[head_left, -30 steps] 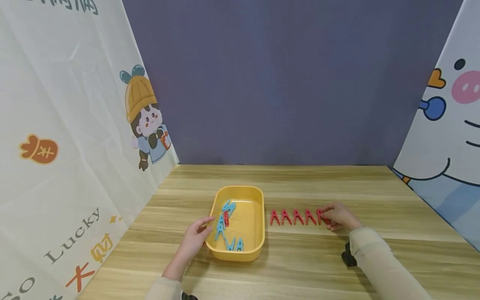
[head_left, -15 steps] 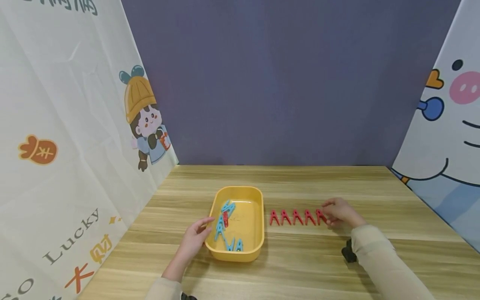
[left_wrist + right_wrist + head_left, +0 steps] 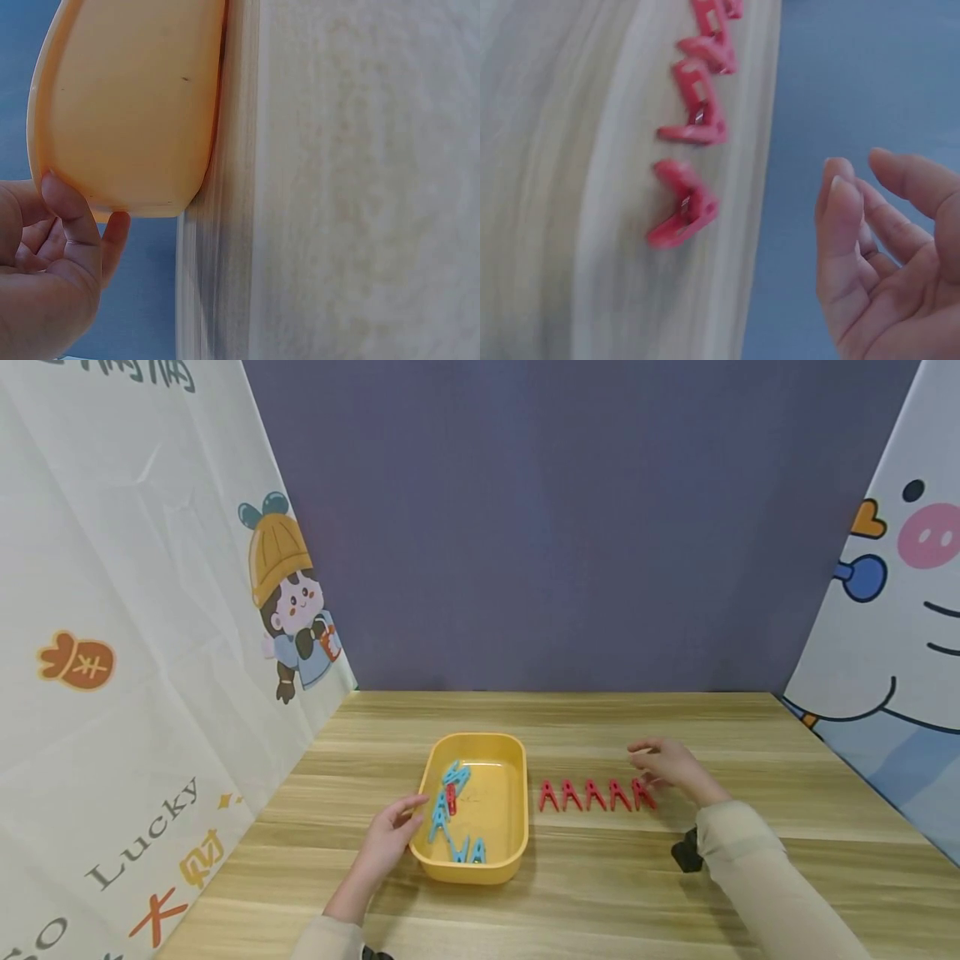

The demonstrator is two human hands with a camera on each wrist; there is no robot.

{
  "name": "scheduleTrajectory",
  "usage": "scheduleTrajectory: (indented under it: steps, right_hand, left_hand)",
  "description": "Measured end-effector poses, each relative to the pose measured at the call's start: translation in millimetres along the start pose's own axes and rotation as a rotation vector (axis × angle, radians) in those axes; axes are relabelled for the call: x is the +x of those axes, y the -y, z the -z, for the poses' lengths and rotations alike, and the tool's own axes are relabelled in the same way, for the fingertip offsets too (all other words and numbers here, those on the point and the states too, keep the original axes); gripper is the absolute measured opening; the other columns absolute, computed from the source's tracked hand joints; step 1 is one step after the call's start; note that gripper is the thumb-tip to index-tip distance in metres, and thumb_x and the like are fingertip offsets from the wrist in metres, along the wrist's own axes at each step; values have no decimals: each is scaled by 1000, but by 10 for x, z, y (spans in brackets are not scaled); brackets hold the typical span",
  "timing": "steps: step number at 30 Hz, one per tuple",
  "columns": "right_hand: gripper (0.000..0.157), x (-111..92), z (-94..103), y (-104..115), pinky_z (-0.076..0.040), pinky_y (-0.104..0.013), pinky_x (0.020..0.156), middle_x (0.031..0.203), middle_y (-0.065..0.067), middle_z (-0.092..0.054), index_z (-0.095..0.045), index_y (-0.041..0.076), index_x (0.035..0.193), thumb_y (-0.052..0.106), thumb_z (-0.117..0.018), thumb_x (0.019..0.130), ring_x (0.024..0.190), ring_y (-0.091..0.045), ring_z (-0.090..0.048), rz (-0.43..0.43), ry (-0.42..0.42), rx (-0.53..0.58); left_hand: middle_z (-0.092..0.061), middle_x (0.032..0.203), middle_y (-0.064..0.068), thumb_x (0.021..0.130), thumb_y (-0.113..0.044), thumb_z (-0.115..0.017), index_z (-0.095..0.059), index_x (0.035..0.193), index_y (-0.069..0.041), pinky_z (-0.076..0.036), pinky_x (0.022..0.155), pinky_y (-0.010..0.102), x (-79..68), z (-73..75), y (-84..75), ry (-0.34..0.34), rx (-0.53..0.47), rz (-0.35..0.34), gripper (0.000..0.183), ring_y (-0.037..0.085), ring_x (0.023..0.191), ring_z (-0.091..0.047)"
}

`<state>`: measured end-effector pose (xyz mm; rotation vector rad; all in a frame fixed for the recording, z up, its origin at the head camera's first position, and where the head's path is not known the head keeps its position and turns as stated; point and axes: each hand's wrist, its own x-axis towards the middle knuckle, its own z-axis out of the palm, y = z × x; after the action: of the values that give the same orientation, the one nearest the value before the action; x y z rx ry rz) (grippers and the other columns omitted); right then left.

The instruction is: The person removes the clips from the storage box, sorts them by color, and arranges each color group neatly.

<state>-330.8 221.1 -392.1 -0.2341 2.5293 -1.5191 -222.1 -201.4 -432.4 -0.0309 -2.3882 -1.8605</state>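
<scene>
My left hand [image 3: 391,836] is at the left wall of a yellow plastic tray [image 3: 513,862], its curved fingers and thumb holding the rim. Inside lie several blue clothespins [image 3: 439,815] and one red clothespin [image 3: 451,799]. To the right of the tray, several red clothespins [image 3: 591,795] stand spread in an even row on the table. Just above the last red clothespin [image 3: 685,205] in that row hovers my right hand [image 3: 673,768], fingers loosely bent and holding nothing. In the right wrist view it is apart from the clothespins.
The wooden table [image 3: 600,893] ends at a dark blue-grey panel [image 3: 570,527] behind. Printed white sheets with cartoons hang at the left [image 3: 165,610] and right [image 3: 900,627]. A black band [image 3: 687,852] sits at the right wrist.
My right hand has let go of the last red clothespin and risen, moving slightly away and leftward above it. The left hand stays at the tray.
</scene>
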Motion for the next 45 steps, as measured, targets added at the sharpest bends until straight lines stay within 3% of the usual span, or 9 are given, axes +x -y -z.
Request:
scheduleTrajectory:
  steps: [4, 13, 29, 38, 45]
  right_hand:
    - [46, 34, -25, 126, -53, -42, 66, 106, -23, -54, -44, -8, 128, 20, -54, 93, 78, -31, -60, 34, -1, -13]
    - [43, 76, -158, 434, -53, -35, 62, 99, -14, -57, -48, -3, 128, 21, -56, 93, 73, -21, -61, 94, -8, -54]
    - [37, 155, -536, 823, -52, -34, 57, 84, -10, -57, -51, -2, 125, 14, -57, 91, 65, -18, -59, 174, 34, -36]
    - [35, 175, -773, 989, -51, -32, 53, 83, -11, -57, -53, -2, 122, 10, -58, 90, 65, -22, -60, 189, 74, 1]
    - [32, 189, -948, 1089, -51, -33, 53, 83, -11, -57, -55, -1, 120, 9, -58, 90, 65, -24, -59, 204, 88, -8]
  left_hand:
    - [-48, 127, 24, 92, -2, -51, -55, 122, 1, -49, 59, 28, 5, 2, 3, -2, 4, -3, 30, 33, 93, -57]
    - [-50, 123, 25, 91, 0, -51, -56, 120, 0, -48, 56, 27, 12, -8, -2, -15, 1, 3, 30, 32, 89, -58]
    - [-45, 131, 24, 91, -1, -51, -56, 120, 0, -51, 61, 32, 9, 0, -2, -6, 24, -16, 29, 35, 102, -54]
    - [-45, 131, 23, 91, -2, -52, -56, 121, 0, -48, 57, 28, 8, 2, -6, -2, 34, -17, 30, 35, 100, -55]
    - [-47, 127, 24, 91, -1, -52, -56, 121, 1, -52, 69, 35, -2, -3, -5, -6, 39, -30, 30, 34, 104, -53]
